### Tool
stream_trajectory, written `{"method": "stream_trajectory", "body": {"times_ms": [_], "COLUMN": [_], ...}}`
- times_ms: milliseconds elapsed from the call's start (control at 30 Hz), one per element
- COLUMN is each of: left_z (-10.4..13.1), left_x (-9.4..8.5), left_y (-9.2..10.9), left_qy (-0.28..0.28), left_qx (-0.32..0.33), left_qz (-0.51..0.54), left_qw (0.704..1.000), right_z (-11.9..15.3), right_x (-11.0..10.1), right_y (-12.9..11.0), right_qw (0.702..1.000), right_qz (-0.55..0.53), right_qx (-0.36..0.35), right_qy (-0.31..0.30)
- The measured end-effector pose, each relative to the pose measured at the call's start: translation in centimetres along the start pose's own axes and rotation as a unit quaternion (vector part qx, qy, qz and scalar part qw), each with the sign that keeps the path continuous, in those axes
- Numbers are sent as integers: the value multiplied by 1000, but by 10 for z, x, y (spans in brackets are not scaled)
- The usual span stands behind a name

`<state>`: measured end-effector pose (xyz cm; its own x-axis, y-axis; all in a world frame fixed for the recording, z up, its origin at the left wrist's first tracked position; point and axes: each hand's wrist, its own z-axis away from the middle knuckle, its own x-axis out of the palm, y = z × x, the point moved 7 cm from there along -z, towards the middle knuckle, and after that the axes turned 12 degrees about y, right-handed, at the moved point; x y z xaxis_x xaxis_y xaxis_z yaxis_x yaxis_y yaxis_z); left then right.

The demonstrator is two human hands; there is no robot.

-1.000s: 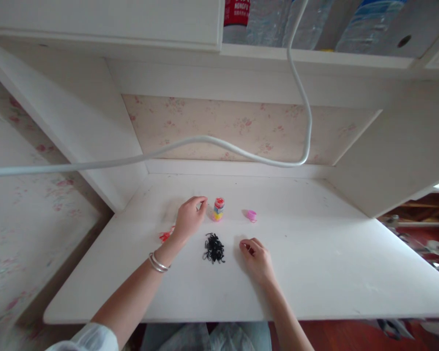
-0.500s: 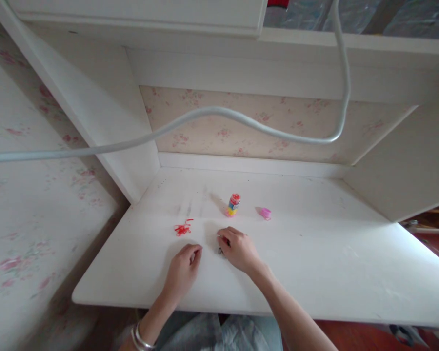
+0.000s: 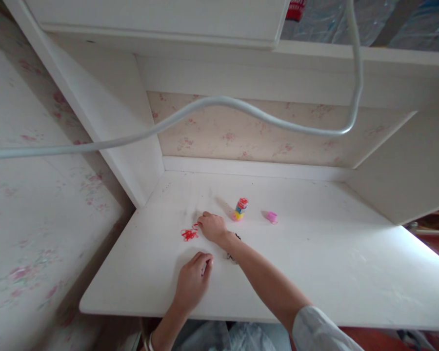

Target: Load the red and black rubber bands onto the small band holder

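Observation:
My right hand (image 3: 212,227) reaches left over the desk, its fingers bent together beside a small pile of thin red bands (image 3: 189,235). One red strand lies right at its fingertips; whether it is gripped cannot be made out. Closer to the front edge, my left hand (image 3: 195,278) is closed in a pinch, with a small dark bit showing between thumb and fingers. Small dark, thin-looking items (image 3: 231,257) lie partly hidden under my right forearm. Behind stands a little clear bottle (image 3: 241,207) with red, blue and yellow on it. To its right sits a pink cap-like piece (image 3: 272,217).
The white desk (image 3: 332,273) has a side panel (image 3: 109,112) at left and a shelf above. A pale cable (image 3: 256,110) crosses the view in front of the shelf. Flowered wallpaper (image 3: 18,243) covers the left wall.
My right hand has moved left, from the dark items to the edge of the red pile. My left hand stays pinched in about the same place. The view has shifted slightly.

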<state>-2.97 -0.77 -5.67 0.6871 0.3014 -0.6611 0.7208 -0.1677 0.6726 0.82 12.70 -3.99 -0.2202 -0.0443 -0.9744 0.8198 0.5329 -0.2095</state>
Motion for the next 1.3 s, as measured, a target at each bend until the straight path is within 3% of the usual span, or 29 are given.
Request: {"method": "stream_trajectory", "body": {"times_ms": [200, 367, 533, 633, 767, 1067, 1300], "left_z": [-1, 2, 2, 1, 1, 2, 1], "left_x": [3, 8, 12, 11, 10, 8, 8], "left_y": [0, -3, -3, -1, 1, 2, 4], "left_qy": [-14, -13, -17, -17, -10, -8, -5], "left_qx": [11, 24, 27, 28, 29, 34, 42], "left_qz": [-17, -33, -48, -49, -52, -52, -62], "left_qw": [1000, 999, 998, 998, 998, 998, 997], "right_z": [16, 53, 75, 74, 63, 48, 60], "right_x": [-13, -59, -124, -145, -145, -135, -140], "right_y": [-1, 13, 73, 114, 135, 131, 128], "right_qw": [1000, 990, 953, 940, 949, 967, 968], "right_qz": [4, -56, -111, -81, -48, -23, -10], "right_qx": [15, 23, 68, 111, 114, 116, 126], "right_qy": [22, 124, 274, 313, 289, 225, 216]}}
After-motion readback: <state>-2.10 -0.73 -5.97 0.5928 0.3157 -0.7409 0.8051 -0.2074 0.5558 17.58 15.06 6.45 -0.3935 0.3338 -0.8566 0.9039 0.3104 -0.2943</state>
